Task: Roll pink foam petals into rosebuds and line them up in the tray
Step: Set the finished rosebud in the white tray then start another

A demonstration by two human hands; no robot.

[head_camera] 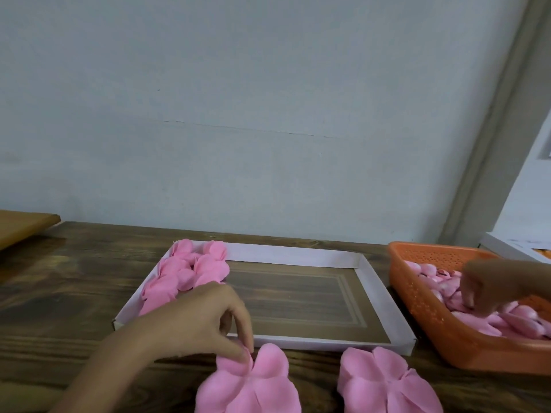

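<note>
A shallow white-rimmed tray [384, 299] lies on the wooden table, with several pink rosebuds [190, 272] lined up in its left end. In front of the tray lie two flat pink foam petal pieces, one [253, 386] at centre and another [384, 380] to its right. My left hand [208, 320] reaches down to the centre petal piece and pinches its top edge between thumb and fingers. My right hand [489, 287] is in the orange basket [432, 326] at the right, fingers curled down among the pink pieces [477, 321] there; what it holds is blurred.
A pale wall rises right behind the table. A brown board [21, 226] sits at the far left edge. White paper or a box [512, 244] lies behind the basket. Bare wood [59, 287] stretches left of the tray.
</note>
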